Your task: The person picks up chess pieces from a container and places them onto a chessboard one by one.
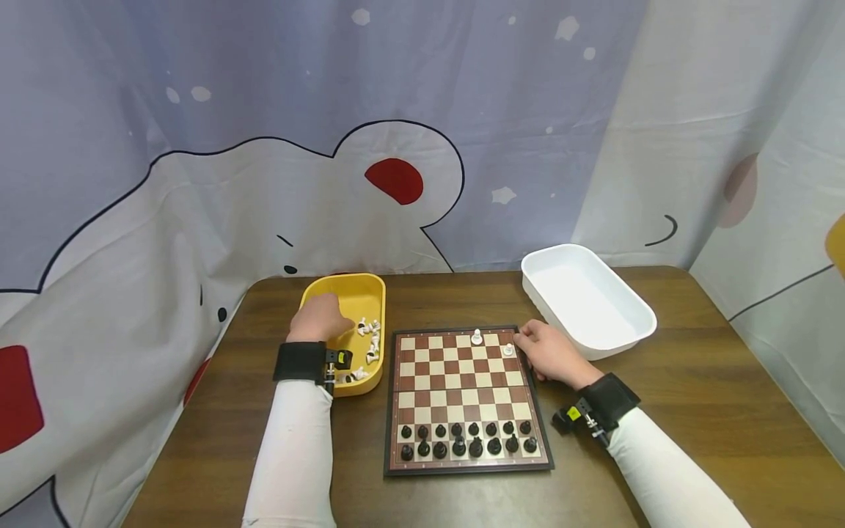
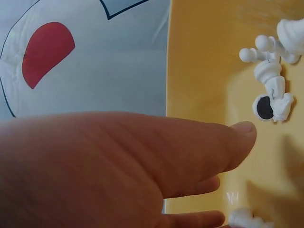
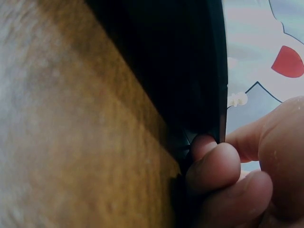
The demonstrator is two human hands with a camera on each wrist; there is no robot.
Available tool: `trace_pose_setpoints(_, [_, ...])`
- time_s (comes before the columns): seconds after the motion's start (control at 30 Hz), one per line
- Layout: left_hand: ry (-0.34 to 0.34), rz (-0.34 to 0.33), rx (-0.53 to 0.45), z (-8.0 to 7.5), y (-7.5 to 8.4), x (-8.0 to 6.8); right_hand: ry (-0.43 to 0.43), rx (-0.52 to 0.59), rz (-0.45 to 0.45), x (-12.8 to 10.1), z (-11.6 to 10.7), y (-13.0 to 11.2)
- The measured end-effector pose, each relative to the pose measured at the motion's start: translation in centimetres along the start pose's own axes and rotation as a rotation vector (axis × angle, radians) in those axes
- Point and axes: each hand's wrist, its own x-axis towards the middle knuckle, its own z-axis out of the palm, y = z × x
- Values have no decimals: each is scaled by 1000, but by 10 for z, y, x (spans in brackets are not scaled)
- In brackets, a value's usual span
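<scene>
My left hand [image 1: 320, 318] reaches into the yellow tray [image 1: 382, 293], where several white chess pieces [image 1: 373, 342] lie. In the left wrist view its thumb is straight and its fingertips are close to a white piece [image 2: 244, 218] low in the frame; a white knight [image 2: 278, 97] lies just beyond the thumb. At the far right corner of the chessboard [image 1: 462, 397], my right hand [image 1: 551, 354] holds the board's edge, fingers curled against the black side [image 3: 190, 61] and thumb over the top. Near that hand a white pawn [image 1: 508, 350] and a taller white piece [image 1: 477, 337] stand upright.
Black chess pieces [image 1: 475, 446] stand in two rows along the board's near side. A white tray [image 1: 581, 293] sits at the back right, close behind my right hand. A patterned curtain [image 1: 502, 147] hangs behind the wooden table [image 1: 686, 367].
</scene>
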Motion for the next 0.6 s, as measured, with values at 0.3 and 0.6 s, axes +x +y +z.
trace_pose_setpoints(0.3, [-52, -12, 35, 3, -1, 0, 4, -2, 3, 1, 0, -1])
trace_pose_setpoints(0.6, [-53, -4, 105, 8, 0, 6, 3, -3, 7, 1, 1, 1])
